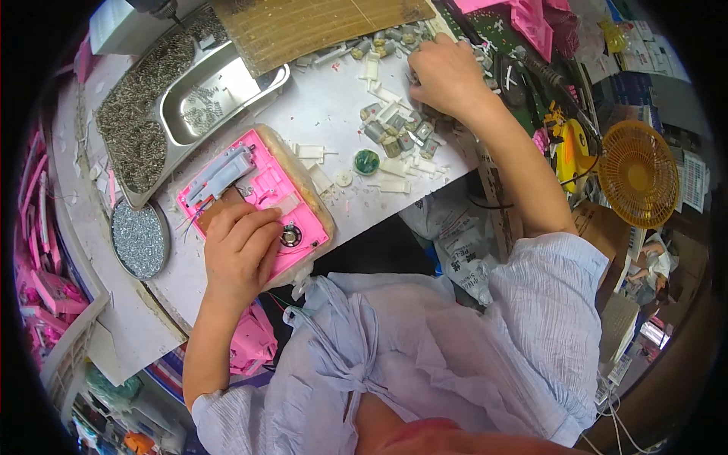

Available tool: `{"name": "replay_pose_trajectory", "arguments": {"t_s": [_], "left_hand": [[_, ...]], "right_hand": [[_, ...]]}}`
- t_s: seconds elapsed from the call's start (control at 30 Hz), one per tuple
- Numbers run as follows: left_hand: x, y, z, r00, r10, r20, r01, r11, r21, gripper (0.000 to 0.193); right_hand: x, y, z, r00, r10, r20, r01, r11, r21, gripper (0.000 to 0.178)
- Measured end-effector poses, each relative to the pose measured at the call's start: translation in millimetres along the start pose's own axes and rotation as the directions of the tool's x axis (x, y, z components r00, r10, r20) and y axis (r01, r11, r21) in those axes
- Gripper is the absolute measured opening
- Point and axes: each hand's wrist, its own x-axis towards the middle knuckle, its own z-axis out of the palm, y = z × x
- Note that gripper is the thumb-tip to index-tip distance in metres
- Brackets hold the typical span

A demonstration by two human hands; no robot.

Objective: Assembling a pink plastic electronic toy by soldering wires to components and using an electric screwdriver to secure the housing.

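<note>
Pink casing [267, 178], on a pad [294, 161] on the worktop [311, 98] under the left hand's [241, 246] curled, close-set fingers, looks light and stiff, best held by its side walls, sparing delicate wires [189, 220], while the right hand's [451, 76] grip near the motors [373, 131] is hidden.

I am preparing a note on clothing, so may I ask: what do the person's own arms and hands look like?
The left hand and right hand are bare, without gloves; no watch or bracelet shows. The left sleeve and right sleeve are short, loose and pale blue, in crinkled cloth.
</note>
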Motion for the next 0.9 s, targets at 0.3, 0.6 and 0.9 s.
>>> {"name": "replay_pose_trajectory", "arguments": {"t_s": [0.3,0.6,0.9], "left_hand": [[74,11,-9,0.883,-0.457,-0.110,0.353,0.798,-0.488,0.027],[94,16,-23,0.915,-0.256,0.311,0.388,0.767,-0.511,0.023],[147,-19,-9,0.943,-0.056,0.327,0.278,0.674,-0.685,0.017]], "right_hand": [[-3,-83,-30,0.929,0.068,-0.364,0.292,0.469,0.833,0.016],[-53,-83,-30,0.983,-0.164,-0.088,0.070,-0.112,0.991,0.015],[-71,-49,-31,0.954,-0.295,0.043,-0.176,-0.440,0.881,0.028]]}}
